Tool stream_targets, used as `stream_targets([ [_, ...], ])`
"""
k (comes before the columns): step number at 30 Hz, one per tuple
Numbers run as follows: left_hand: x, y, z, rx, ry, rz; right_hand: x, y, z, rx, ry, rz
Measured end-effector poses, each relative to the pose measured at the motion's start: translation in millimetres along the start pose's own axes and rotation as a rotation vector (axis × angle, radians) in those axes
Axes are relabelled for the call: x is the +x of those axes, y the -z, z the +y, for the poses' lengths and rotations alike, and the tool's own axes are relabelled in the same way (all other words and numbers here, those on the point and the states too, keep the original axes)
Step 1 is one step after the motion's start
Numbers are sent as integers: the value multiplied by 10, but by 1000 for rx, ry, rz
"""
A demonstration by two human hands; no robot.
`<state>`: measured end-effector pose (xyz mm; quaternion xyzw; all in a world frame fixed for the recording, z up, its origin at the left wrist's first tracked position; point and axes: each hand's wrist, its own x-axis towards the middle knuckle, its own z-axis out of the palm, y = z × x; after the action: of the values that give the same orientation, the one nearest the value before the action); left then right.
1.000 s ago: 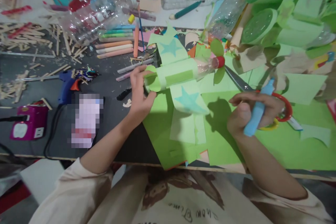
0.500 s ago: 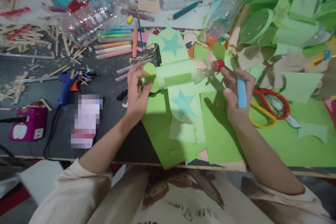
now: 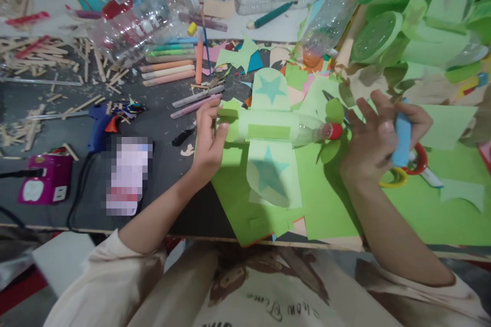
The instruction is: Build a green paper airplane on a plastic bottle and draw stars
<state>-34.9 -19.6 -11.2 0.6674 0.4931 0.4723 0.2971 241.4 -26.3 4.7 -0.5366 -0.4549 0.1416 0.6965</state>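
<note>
A toy plane made from a clear plastic bottle wrapped in pale green paper lies level over green sheets. Its red cap points right, and each of its two paper wings bears a teal star. My left hand is closed around the tail end, fingers and thumb at the green paper fins. Just right of the cap, my right hand is raised and slightly blurred. A light blue marker-like stick is tucked in its fingers, while the other fingers are spread. Green round paper pieces stand by the bottle neck.
Red and yellow-handled scissors lie partly behind my right hand. Left are a blue glue gun, a phone and a purple box. Wood sticks, clear bottles and green paper pieces crowd the back.
The plane has come down and slightly right, its tilt levelled, with my left hand still at the tail. My right hand has left the red cap and moved right, carrying the blue stick.
</note>
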Motion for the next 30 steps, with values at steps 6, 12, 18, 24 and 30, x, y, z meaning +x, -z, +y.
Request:
stream_targets([
  [6,-13,-28,-8,-45,48,11,-12,-82,-75,31,154,113],
  [12,-15,-45,-7,-11,39,-29,14,-30,-237,92,173,-239],
  [18,40,-55,-41,-62,45,-64,186,-281,-493,122,-21,-793],
  [24,41,-53,16,-62,53,-79,235,-557,-545,-50,-9,-1007],
  [30,41,-47,59,-35,37,-75,176,-539,-555,-89,-36,-1060],
])
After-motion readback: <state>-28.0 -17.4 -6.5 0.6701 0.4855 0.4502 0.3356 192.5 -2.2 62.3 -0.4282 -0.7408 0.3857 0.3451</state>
